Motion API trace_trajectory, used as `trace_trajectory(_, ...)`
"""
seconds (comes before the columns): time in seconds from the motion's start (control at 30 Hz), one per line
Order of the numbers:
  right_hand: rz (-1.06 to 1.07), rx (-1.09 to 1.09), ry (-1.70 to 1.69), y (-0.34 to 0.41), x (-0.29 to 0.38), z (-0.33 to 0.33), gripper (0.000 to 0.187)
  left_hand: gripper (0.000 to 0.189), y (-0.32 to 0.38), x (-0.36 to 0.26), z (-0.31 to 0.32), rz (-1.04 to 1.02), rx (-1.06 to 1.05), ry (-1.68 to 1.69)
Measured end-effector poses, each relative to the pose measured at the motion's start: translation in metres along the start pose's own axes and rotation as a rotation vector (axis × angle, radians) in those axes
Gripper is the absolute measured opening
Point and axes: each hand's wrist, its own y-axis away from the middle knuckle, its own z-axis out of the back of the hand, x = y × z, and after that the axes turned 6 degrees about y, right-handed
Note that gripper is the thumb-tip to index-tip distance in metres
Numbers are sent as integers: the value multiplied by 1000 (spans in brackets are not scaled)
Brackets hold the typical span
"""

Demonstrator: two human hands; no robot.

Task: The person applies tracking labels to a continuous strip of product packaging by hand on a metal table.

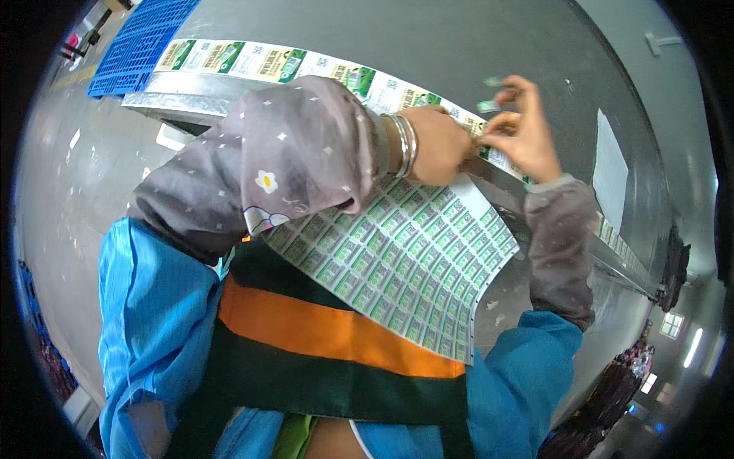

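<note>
A large sheet of small green-and-grey stickers [401, 252] hangs, bent, in front of my chest, its upper part under my left hand [438, 146]. That hand wears silver bangles, is closed on the sheet, and its fingertips are largely hidden. Close beside it, my right hand [519, 129] has thumb and forefinger together near the left fingertips; small green stickers [488, 107] cling to its other fingertips, slightly blurred. Beneath and behind both hands, a row of printed green-and-white labels [281, 62] runs along the edge of a grey table [436, 34].
A blue plastic pallet or grate [143, 46] adjoins the table at the upper left. On the right lie a white sheet [610, 169] and more printed labels [619, 241] along the metal edge. Scraps are scattered on the grey floor [74, 172]. Dark bundled material [608, 396] stands at the lower right.
</note>
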Motion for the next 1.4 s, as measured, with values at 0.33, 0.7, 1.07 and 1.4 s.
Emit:
trace_trajectory(0.33, -82, -165, 46, -16, -20, -2, 76, 18, -3, -3, 21, -74, -68, -5)
trace_trajectory(0.7, -46, -353, -165, -7, -80, 56, 69, 25, -18, 15, 9, -9, 58, -163)
trace_trajectory(1.07, -198, 229, -33, 2, -49, 54, 63, 23, -77, 25, -44, -219, -25, -7)
trace_trajectory(1.4, -240, -24, 200, 18, -51, 37, 64, 30, -58, 2, -17, -111, 163, -190)
